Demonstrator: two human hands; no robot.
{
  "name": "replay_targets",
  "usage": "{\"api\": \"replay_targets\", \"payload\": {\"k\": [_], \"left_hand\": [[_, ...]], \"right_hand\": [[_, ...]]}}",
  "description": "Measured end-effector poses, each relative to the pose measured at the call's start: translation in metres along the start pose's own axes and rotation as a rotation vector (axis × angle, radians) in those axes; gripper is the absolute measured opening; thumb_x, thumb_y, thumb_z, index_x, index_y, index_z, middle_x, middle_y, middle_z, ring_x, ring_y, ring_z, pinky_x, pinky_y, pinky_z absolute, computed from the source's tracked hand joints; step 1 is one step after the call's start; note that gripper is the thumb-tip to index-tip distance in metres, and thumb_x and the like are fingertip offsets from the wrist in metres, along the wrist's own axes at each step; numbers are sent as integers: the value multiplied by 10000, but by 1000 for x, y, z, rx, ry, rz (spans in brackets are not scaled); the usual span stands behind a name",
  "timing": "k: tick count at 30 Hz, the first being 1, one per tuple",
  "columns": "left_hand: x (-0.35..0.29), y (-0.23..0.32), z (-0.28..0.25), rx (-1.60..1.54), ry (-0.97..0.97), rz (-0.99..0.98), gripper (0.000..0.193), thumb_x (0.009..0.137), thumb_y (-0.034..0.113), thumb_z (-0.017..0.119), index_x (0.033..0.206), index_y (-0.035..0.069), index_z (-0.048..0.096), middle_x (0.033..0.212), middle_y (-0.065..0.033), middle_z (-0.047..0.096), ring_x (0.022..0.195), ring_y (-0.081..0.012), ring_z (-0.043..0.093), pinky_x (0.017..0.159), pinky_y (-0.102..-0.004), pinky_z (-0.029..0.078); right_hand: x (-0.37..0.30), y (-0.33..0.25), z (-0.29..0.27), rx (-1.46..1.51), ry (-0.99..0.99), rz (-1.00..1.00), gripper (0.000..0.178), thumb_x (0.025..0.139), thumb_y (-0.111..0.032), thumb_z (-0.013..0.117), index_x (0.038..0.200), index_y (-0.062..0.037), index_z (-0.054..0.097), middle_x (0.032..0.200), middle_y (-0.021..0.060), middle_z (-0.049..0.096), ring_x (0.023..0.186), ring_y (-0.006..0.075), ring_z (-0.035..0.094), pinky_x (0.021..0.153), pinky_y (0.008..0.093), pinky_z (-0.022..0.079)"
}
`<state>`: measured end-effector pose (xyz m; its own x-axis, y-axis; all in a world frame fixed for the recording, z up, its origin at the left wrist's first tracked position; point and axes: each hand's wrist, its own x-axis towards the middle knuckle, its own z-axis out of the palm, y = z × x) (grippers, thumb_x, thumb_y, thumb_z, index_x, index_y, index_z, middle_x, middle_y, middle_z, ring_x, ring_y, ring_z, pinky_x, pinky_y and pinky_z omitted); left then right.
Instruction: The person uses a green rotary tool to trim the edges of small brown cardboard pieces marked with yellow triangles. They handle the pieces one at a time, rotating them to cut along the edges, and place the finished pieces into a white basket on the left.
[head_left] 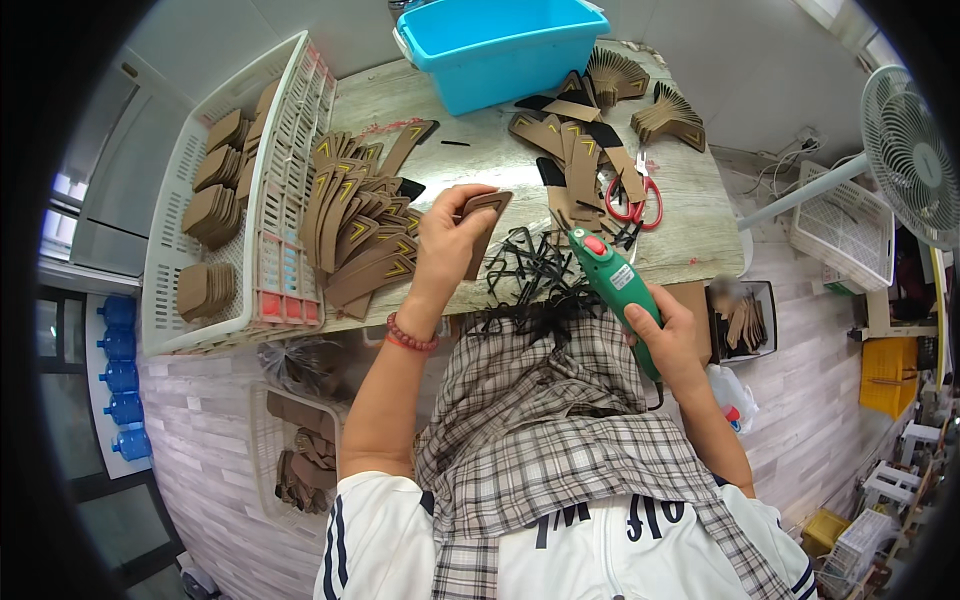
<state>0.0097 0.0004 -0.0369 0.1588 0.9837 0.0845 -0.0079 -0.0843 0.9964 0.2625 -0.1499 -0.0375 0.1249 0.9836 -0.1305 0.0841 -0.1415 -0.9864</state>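
Observation:
My left hand pinches a flat brown piece with a dark edge, held upright above the front of the table. In my right hand is a green handheld power tool with a red switch; its nose points toward the far left and stands apart from the brown piece. Black strip scraps lie between my hands and spill onto the checked apron over my lap. Left of my left hand, brown pieces with yellow chevrons are heaped. More brown pieces lie beyond the tool, beside red-handled scissors.
A white crate of stacked brown pieces borders the table's left side. At the back stands a blue tub. Fanned piles lie at the far right. A fan stands right of the table, and an open box sits below it.

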Motion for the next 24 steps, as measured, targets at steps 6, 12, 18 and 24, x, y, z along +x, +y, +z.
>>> {"api": "replay_targets", "payload": {"k": [6, 12, 18, 24], "left_hand": [[5, -26, -1, -597, 488, -160, 169, 871, -23, 561, 1039, -38, 551, 975, -117, 629, 837, -195, 633, 773, -347, 544], [-27, -52, 21, -1057, 258, -558, 240, 867, -18, 564, 1100, -69, 537, 1014, -181, 627, 968, -277, 625, 842, -408, 511], [-37, -43, 59, -1192, 100, -712, 253, 852, -32, 612, 1088, -22, 522, 1020, -138, 613, 891, -236, 618, 824, -376, 528], [-30, -36, 65, -885, 46, -400, 208, 870, -15, 593, 1074, 2, 557, 1007, -93, 643, 910, -191, 634, 819, -337, 535]], "right_hand": [[-8, 6, 1, -42, 4, -34, 378, 892, -236, 681, 1174, 5, 606, 750, 12, 606, 606, 59, 533, 557, 217, 448], [-9, 9, 7, -25, 55, 24, 371, 887, -226, 679, 1168, 6, 609, 748, 11, 612, 603, 59, 536, 552, 221, 451], [-10, 12, 7, -18, 105, 8, 378, 889, -230, 678, 1176, 5, 609, 746, 13, 616, 602, 58, 535, 554, 223, 452], [-15, 6, 7, -78, 91, 24, 397, 886, -243, 684, 1184, 8, 605, 745, 13, 617, 607, 60, 539, 557, 226, 453]]}}
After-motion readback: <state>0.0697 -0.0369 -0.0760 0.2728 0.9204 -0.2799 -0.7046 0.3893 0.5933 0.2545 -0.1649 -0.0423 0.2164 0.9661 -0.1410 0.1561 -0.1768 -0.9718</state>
